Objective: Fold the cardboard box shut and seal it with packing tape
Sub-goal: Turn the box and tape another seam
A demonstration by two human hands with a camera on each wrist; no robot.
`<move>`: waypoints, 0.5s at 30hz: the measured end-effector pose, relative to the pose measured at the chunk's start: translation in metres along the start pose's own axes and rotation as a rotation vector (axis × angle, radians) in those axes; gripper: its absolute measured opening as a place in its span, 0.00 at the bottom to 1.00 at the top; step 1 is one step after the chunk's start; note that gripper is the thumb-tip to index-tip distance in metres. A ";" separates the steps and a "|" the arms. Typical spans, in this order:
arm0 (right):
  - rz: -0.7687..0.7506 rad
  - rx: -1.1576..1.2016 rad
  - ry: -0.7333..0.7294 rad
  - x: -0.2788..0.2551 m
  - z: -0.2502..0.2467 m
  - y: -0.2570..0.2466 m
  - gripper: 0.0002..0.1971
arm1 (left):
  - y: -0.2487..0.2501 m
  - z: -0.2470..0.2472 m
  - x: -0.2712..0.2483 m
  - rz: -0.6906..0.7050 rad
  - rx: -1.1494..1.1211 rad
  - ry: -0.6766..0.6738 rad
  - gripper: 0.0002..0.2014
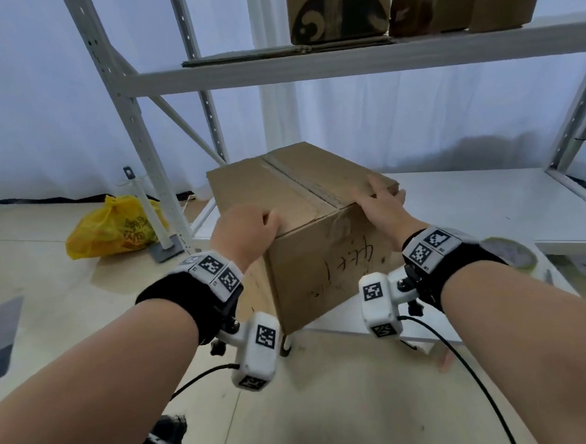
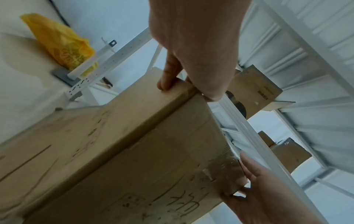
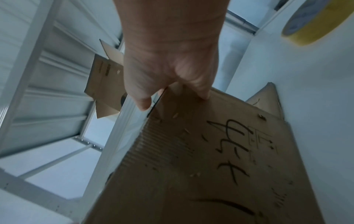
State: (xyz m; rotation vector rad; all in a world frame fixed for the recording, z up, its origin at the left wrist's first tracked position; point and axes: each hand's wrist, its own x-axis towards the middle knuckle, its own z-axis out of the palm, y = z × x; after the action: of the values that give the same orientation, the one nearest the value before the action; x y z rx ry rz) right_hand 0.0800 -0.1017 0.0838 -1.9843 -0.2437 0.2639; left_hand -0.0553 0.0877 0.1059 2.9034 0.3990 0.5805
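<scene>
The brown cardboard box [image 1: 248,186] stands on a low white shelf board [image 1: 472,204], its top flaps down and a strip of clear tape [image 1: 303,183] along the middle seam. Black handwriting marks its near face [image 3: 210,166]. My left hand [image 1: 247,228] grips the near left top corner: the fingers curl over the top edge and the thumb [image 2: 168,75] presses the side [image 2: 134,151]. My right hand [image 1: 379,199] lies on the top near the right edge with fingers spread and straight [image 3: 168,68]. A roll of packing tape [image 1: 511,253] lies on the shelf behind my right wrist [image 3: 314,25].
A yellow plastic bag [image 1: 113,226] sits on the floor to the left, beside the rack's white upright [image 1: 142,135]. The upper shelf [image 1: 343,61] carries several other cardboard boxes [image 1: 337,9]. White sheeting hangs behind the rack.
</scene>
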 end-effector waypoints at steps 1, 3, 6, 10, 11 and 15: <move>0.001 0.014 -0.009 0.002 -0.001 -0.001 0.33 | -0.003 0.001 -0.003 0.022 -0.044 0.010 0.20; -0.012 0.029 -0.006 0.008 -0.007 -0.002 0.34 | -0.003 -0.001 -0.009 0.061 -0.156 0.044 0.18; -0.046 0.060 -0.001 0.011 -0.014 -0.008 0.40 | 0.017 -0.002 -0.011 0.196 -0.302 0.025 0.14; -0.108 -0.069 -0.013 0.010 -0.015 -0.013 0.26 | 0.045 0.011 -0.002 0.369 -0.253 -0.185 0.22; -0.106 -0.097 -0.015 0.010 -0.017 -0.013 0.25 | 0.045 0.013 0.002 0.392 -0.245 -0.210 0.23; -0.085 -0.102 -0.022 0.011 -0.026 -0.005 0.31 | 0.041 0.008 0.020 0.454 -0.088 -0.177 0.21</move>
State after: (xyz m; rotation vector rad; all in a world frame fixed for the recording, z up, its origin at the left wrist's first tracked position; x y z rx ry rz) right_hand 0.0981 -0.1193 0.0984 -2.0667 -0.3608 0.2230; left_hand -0.0252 0.0536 0.1143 2.9314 -0.3095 0.3763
